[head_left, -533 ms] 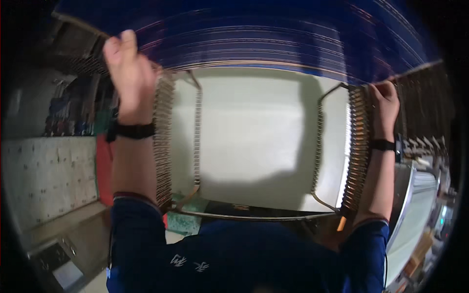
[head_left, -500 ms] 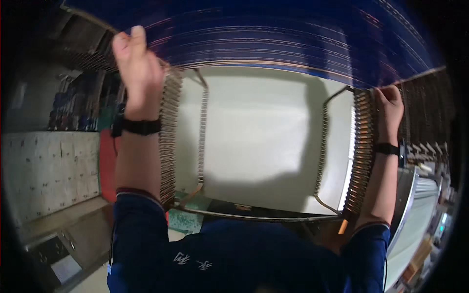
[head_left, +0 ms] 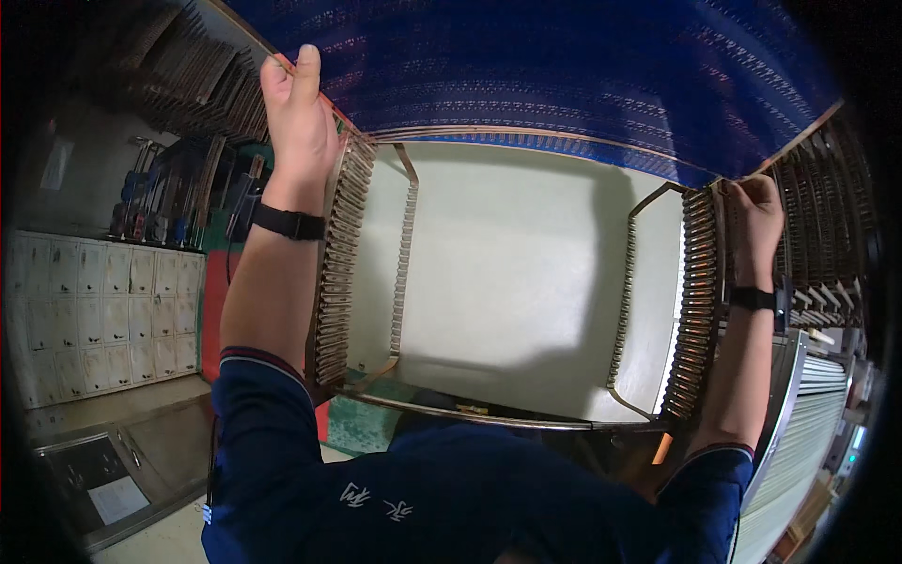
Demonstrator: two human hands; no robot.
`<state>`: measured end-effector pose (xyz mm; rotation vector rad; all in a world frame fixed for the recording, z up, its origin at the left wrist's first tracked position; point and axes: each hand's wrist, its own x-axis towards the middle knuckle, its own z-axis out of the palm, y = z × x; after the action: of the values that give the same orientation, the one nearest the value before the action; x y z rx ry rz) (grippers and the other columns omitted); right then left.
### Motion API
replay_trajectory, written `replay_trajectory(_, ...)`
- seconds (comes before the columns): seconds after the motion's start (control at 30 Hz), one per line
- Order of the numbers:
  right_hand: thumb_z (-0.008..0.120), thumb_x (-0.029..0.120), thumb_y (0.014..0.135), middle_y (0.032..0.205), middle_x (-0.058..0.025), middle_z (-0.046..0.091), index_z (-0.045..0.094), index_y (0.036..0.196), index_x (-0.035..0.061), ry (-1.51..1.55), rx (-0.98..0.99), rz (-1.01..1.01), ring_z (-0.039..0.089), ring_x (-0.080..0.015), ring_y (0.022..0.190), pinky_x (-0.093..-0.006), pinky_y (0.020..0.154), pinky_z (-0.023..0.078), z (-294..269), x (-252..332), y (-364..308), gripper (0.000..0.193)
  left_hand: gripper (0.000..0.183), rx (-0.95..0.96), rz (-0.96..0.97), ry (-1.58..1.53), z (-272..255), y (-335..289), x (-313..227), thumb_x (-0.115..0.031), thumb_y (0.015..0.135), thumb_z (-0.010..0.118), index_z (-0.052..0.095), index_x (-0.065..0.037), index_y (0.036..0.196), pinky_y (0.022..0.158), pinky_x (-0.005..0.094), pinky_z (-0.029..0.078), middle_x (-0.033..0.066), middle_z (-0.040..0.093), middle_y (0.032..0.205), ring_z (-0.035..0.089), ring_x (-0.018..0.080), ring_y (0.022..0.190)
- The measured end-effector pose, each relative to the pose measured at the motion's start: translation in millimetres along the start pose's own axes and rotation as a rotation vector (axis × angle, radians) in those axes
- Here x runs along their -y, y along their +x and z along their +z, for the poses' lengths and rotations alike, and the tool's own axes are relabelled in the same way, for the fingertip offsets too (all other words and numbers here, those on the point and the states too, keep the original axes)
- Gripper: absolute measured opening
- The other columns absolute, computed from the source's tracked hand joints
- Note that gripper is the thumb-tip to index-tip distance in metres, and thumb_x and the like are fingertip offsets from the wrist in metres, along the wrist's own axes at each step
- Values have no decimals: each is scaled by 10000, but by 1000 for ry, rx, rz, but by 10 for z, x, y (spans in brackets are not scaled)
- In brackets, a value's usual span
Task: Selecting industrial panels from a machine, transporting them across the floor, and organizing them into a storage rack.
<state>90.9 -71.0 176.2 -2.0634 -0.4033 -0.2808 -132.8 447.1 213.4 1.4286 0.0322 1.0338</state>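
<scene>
Holding flat, glossy, dot-textured blue panel [head_left: 526, 70]: left hand [head_left: 303, 130], right hand [head_left: 757, 218].

The white surface [head_left: 503, 273] looks brightly lit between soft grey shadows, the blue panel [head_left: 536, 70] carries faint glare, and fisheye distortion bends edges near black corners.

The bare left hand [head_left: 304, 127] holds its thumb [head_left: 307, 68] upright beside curled fingers [head_left: 273, 85]; the bare right hand [head_left: 757, 218] pinches, both bare forearms [head_left: 268, 287] straight below the fingers.
</scene>
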Motion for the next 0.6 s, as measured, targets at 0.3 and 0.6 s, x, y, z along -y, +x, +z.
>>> replay_trajectory(0.3, 665, 164, 932, 902, 15, 619, 630, 1006, 57, -350, 292, -75, 549, -59, 823, -241, 754, 441, -995, 1097, 272, 134, 157, 21, -19, -280, -134, 343, -576, -172, 1033, 479, 537, -37, 1087, 1028, 430, 472, 114, 618, 1172, 595, 230, 1113)
replay_trajectory(0.6, 626, 170, 972, 983, 4, 615, 613, 1052, 37, -330, 176, -287, 551, -78, 919, -230, 842, 424, -1280, 966, 202, 156, 154, -41, -32, -318, -97, 162, -689, -175, 1043, 451, 503, -42, 1098, 1028, 424, 475, 103, 601, 1168, 588, 219, 1116)
